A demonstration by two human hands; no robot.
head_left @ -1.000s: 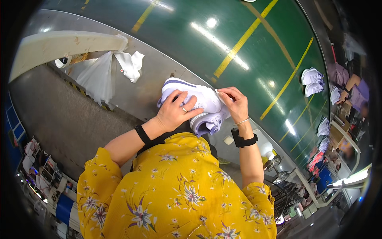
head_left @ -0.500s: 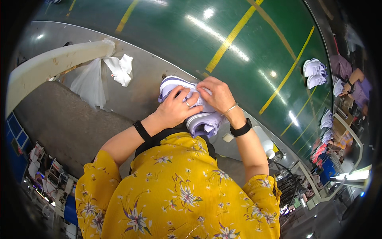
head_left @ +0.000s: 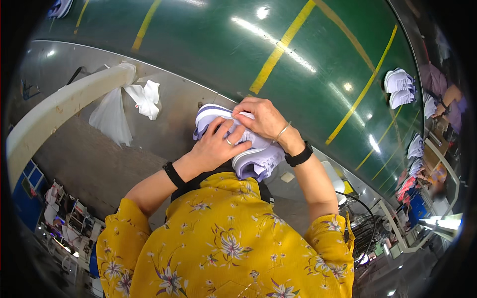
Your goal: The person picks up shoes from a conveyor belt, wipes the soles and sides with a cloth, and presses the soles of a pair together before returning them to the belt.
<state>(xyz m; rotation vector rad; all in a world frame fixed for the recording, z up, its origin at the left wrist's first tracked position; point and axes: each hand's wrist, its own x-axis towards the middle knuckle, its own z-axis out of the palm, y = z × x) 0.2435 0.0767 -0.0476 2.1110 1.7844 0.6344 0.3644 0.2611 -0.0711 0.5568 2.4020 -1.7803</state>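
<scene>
Two lavender sneakers with white soles lie side by side in front of me at the near edge of the metal bench. On the farther sneaker (head_left: 204, 119), my left hand (head_left: 214, 148) lies across the upper with its fingers curled round it. My right hand (head_left: 262, 118) bends over the same shoe from the right, its thumb and fingers pinched together at the shoe's far side. What exactly they pinch is hidden. The nearer sneaker (head_left: 254, 164) rests below my hands, its opening toward me and its laces partly in sight.
Beyond the metal bench (head_left: 181, 94) runs a green belt (head_left: 213, 44) with yellow lines. A white cloth (head_left: 145, 100) and a clear plastic bag (head_left: 110, 119) are by a cream curved arm (head_left: 59, 109). Another sneaker pair (head_left: 400, 89) stands right, near another person's arm (head_left: 451, 94).
The view has shifted slightly. My right hand has slid a little left along the far sneaker's side, and my left hand keeps its hold on the upper.
</scene>
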